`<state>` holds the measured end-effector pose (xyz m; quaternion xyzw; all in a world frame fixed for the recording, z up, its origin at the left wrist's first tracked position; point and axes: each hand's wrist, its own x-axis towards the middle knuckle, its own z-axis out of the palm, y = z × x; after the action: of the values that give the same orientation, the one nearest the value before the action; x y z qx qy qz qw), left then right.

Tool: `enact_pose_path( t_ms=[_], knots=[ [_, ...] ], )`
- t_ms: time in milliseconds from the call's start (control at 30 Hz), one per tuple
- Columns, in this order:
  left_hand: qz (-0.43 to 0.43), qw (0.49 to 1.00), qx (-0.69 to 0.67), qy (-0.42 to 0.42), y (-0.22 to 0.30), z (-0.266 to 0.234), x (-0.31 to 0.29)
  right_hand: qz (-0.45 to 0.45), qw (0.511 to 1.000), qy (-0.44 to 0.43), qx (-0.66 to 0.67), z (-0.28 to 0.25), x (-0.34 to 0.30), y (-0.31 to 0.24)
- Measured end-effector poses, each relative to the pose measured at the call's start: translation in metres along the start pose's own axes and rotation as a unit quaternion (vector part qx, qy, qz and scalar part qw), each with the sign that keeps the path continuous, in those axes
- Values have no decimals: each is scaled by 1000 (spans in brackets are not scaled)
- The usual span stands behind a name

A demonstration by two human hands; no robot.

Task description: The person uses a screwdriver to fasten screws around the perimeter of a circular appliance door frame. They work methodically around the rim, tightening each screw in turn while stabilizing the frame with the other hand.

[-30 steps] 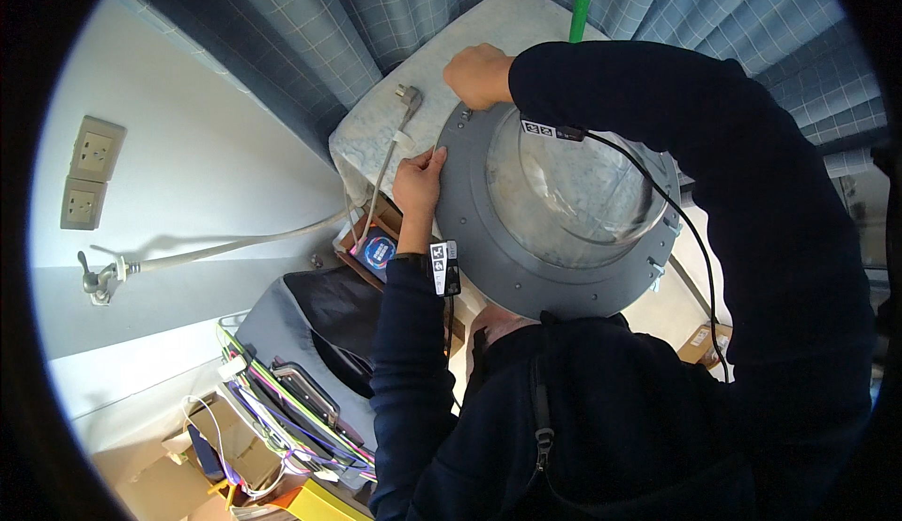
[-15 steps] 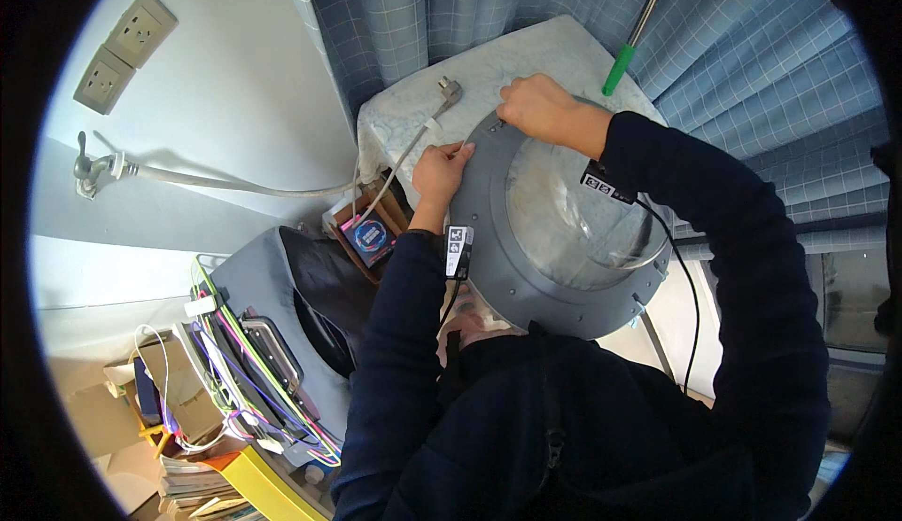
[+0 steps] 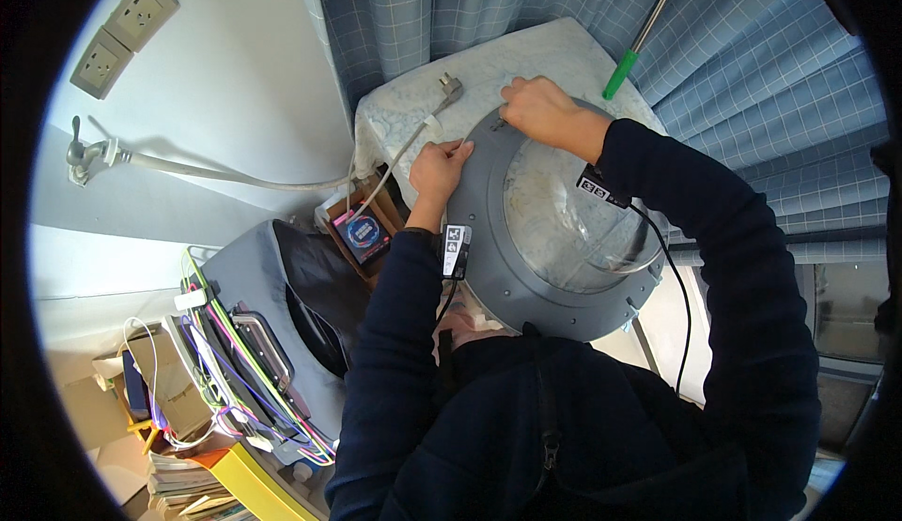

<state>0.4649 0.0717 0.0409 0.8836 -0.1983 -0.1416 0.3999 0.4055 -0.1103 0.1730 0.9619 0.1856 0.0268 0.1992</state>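
Observation:
A round washing machine door (image 3: 484, 239), a grey ring with screws set around it and a clear glass bowl (image 3: 554, 211) in its middle, rests against the cloth-covered surface in front of my body. My left hand (image 3: 437, 175) grips the ring's left edge, thumb on its face. Over the ring's upper edge, next to a small metal fitting (image 3: 500, 124), my right hand (image 3: 545, 110) is closed; its fingers hide whatever they pinch.
A loose power plug (image 3: 450, 85) with a grey cable lies on the marbled cover (image 3: 399, 103). Beyond it hang blue checked curtains (image 3: 489, 4) and a green-ended pole (image 3: 620, 75). At left are a tap (image 3: 85, 152) with hose, a small box (image 3: 365, 236), a grey bag (image 3: 254, 267) and hangers (image 3: 249, 371).
Both hands keep their places on the door, with the right wrist slightly turned. The whole view has shifted a little.

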Motion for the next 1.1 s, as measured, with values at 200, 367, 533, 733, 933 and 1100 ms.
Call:
enact_pose_path(
  t_ms=[200,367,533,733,933,1100],
  knots=[
    [-7,1000,0,-6,1,-2,0,4,1000,0,0,1,-2,3],
    [-4,1000,5,-2,1,-1,0,-2,1000,4,-1,1,-1,6],
    [9,1000,11,6,-1,0,0,-1,1000,1,1,2,0,2],
    [-4,1000,1,-9,-2,1,2,-51,998,28,11,1,3,3],
    [-2,1000,8,-2,-1,1,0,-57,998,12,-13,-2,11,1],
    [8,1000,15,13,0,2,-3,-140,989,8,-57,0,29,16]
  ],
)
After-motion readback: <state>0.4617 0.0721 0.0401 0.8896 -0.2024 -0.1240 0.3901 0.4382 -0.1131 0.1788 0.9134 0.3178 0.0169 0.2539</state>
